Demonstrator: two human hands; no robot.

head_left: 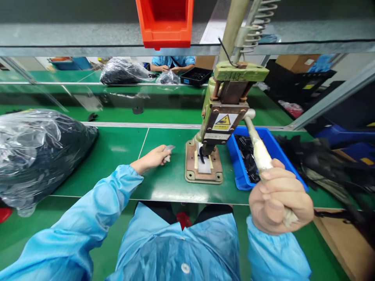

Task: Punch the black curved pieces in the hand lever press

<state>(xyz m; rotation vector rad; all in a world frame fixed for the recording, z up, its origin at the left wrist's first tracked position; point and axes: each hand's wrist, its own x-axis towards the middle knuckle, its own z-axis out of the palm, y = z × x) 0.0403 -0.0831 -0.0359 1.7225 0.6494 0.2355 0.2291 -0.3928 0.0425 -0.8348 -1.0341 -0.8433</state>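
My right hand [279, 195] is closed around the wrapped lever handle [259, 152] of a green hand press [227, 93]. Beneath the press ram, a curved black part [201, 155] stands on a white block [204, 166] fixed to the base plate [190, 171]. Left of the press, my left hand [154, 158] hovers over or rests on the green bench, its fingers pinching a small flat greyish piece [169, 148]; what exactly this piece is I cannot make out. Part of it is hidden by the fingers.
A blue bin [271, 136] of black parts sits right of the press. On the left lies a large plastic bag [43, 148] of dark items. An orange bin [166, 39] hangs overhead. Across the bench sits a person in blue [172, 61] beside a black tray [196, 76].
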